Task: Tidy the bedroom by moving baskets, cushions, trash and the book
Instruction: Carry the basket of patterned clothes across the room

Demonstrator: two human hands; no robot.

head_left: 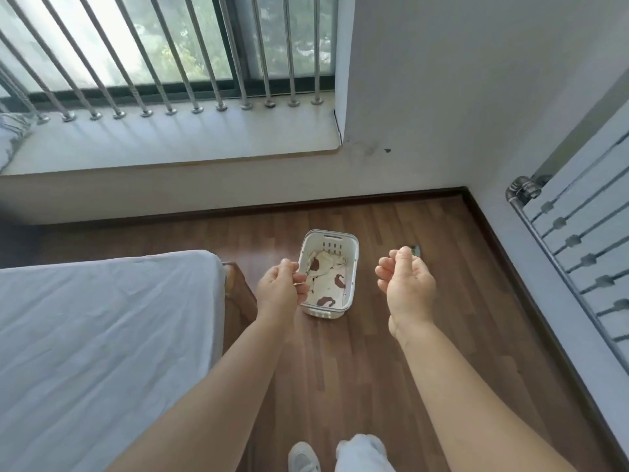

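A small white plastic basket [352,267] stands on the wooden floor near the room's corner, with a cream cloth with brown patches [328,284] inside it. My left hand [277,289] hovers above its left rim and hides part of it, fingers and thumb pinched together with nothing clearly in them. To the right of the basket my right hand [406,284] is held palm up with loosely curled, spread fingers and is empty. A small dark object [416,249] lies on the floor behind my right fingertips, mostly hidden.
A bed with a white sheet [102,335] fills the left, its wooden frame corner [236,291] close to my left hand. A wide window sill [170,141] with metal bars runs behind. A white radiator [578,253] lines the right wall. Striped fabric [10,134] lies on the sill's left end.
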